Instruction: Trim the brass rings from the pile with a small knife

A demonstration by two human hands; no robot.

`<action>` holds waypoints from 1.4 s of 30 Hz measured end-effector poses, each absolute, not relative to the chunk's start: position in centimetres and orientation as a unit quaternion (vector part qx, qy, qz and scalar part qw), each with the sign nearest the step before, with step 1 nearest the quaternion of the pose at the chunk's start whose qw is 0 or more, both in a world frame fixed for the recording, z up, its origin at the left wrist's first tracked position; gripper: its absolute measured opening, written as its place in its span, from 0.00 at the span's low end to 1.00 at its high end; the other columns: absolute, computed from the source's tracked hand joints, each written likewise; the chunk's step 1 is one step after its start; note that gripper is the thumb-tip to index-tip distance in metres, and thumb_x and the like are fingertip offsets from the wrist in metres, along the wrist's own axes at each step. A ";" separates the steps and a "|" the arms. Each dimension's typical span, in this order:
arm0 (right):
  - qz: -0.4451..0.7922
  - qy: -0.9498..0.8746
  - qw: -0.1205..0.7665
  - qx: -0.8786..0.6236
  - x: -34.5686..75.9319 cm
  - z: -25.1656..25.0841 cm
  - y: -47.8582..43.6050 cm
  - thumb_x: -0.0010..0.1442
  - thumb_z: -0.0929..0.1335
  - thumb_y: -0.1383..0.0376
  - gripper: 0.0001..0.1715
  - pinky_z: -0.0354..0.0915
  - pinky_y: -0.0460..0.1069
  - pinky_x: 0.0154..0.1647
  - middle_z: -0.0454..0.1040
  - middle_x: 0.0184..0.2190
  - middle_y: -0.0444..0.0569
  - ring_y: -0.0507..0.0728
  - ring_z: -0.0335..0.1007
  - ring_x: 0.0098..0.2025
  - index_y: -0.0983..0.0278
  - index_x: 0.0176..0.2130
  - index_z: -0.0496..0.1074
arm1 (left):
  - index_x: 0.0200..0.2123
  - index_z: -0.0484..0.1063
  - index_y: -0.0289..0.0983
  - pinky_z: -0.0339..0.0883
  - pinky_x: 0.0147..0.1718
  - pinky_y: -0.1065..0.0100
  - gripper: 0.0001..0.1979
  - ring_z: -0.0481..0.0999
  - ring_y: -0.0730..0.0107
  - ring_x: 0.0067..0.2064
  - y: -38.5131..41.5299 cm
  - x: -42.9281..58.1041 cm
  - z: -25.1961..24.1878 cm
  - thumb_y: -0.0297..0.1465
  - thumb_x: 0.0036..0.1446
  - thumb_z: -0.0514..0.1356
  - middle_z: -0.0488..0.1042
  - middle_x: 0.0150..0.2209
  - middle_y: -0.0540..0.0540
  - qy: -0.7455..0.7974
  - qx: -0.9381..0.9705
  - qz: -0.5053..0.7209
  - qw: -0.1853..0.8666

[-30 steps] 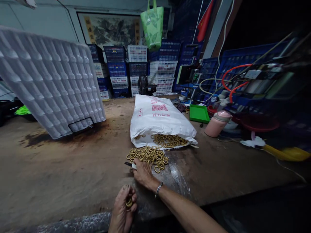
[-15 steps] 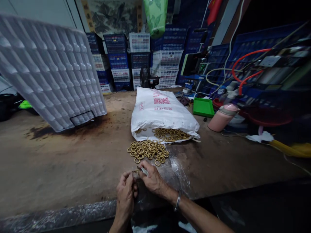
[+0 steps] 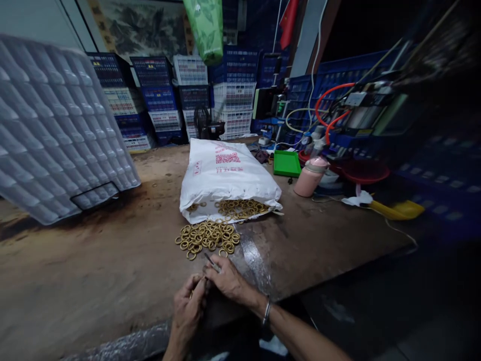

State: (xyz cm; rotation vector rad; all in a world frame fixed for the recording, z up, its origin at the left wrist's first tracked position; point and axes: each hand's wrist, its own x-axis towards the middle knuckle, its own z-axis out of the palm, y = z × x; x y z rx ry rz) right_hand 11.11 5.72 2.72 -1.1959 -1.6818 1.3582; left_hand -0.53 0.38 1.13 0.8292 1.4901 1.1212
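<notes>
My left hand (image 3: 186,306) is closed, thumb against fingers, on a small brass-coloured ring (image 3: 191,294), mostly hidden by the fingers. Just beside it, my right hand (image 3: 232,282) grips a slim grey metal tool (image 3: 212,263) whose tip sticks out up and to the left; its kind is unclear. The fingertips of both hands meet or nearly meet. Beyond them lies a loose heap of brass-coloured rings (image 3: 208,235). These rings lie at the mouth of a white woven sack (image 3: 229,175) with red print, and more rings show inside its opening.
A translucent ribbed panel (image 3: 63,130) stands at the left of the wooden table (image 3: 112,271). A green tray (image 3: 287,163), a pink bottle (image 3: 311,176) and a yellow scoop-like object (image 3: 398,209) are at the right. Stacked crates (image 3: 158,98) line the back.
The view has swung to the right, so everything sits further left. Both hands stay together; the metal tool's tip now shows more plainly above the right fingers.
</notes>
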 end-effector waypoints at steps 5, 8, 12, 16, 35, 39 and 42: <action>0.506 -0.654 0.314 -0.467 12.0 2.9 5.5 0.52 0.62 0.66 0.07 0.51 0.42 0.25 0.58 0.19 0.38 0.48 0.53 0.24 0.64 0.24 0.61 | 0.26 0.63 0.37 0.48 0.12 0.80 0.17 0.58 0.83 0.14 0.1 0.2 0.7 0.46 0.46 0.58 0.64 0.18 0.56 0.552 0.297 0.477 0.616; 0.509 -0.663 0.315 -0.450 12.2 3.0 5.2 0.53 0.62 0.64 0.07 0.52 0.42 0.25 0.60 0.19 0.39 0.48 0.55 0.25 0.64 0.25 0.62 | 0.27 0.63 0.37 0.48 0.12 0.80 0.16 0.59 0.84 0.15 -0.2 0.5 1.1 0.45 0.47 0.58 0.65 0.19 0.56 0.529 0.295 0.485 0.631; 0.508 -0.672 0.320 -0.433 12.2 3.2 4.8 0.54 0.62 0.64 0.07 0.53 0.42 0.26 0.62 0.20 0.39 0.48 0.56 0.25 0.64 0.26 0.62 | 0.25 0.62 0.37 0.48 0.12 0.80 0.16 0.58 0.84 0.14 -0.6 0.5 2.0 0.45 0.47 0.58 0.64 0.18 0.57 0.525 0.305 0.482 0.632; 0.505 -0.679 0.326 -0.421 12.0 3.4 4.7 0.55 0.62 0.64 0.07 0.53 0.42 0.26 0.62 0.21 0.39 0.48 0.57 0.25 0.64 0.26 0.62 | 0.26 0.62 0.38 0.48 0.12 0.80 0.16 0.58 0.84 0.14 -0.9 0.4 2.3 0.45 0.47 0.58 0.63 0.18 0.57 0.519 0.306 0.491 0.630; 0.225 -0.852 0.156 -0.447 12.9 2.9 3.1 0.44 0.58 0.75 0.18 0.48 0.46 0.27 0.69 0.25 0.45 0.53 0.62 0.27 0.62 0.35 0.65 | 0.27 0.63 0.37 0.48 0.14 0.79 0.18 0.59 0.82 0.16 -1.4 0.1 1.8 0.46 0.44 0.60 0.64 0.18 0.56 0.532 0.325 0.531 0.574; 0.217 -0.850 0.136 -0.460 12.7 3.2 2.9 0.45 0.59 0.75 0.16 0.48 0.46 0.26 0.71 0.26 0.46 0.53 0.64 0.27 0.63 0.35 0.65 | 0.26 0.64 0.37 0.50 0.14 0.78 0.18 0.59 0.82 0.16 -1.5 0.0 1.7 0.46 0.43 0.61 0.64 0.17 0.55 0.527 0.324 0.539 0.571; 0.214 -0.847 0.125 -0.470 12.5 3.5 2.8 0.46 0.60 0.74 0.14 0.48 0.46 0.26 0.71 0.26 0.46 0.53 0.64 0.27 0.63 0.35 0.65 | 0.25 0.63 0.37 0.51 0.15 0.78 0.19 0.60 0.81 0.16 -1.6 0.0 1.5 0.46 0.42 0.61 0.64 0.17 0.55 0.532 0.323 0.540 0.567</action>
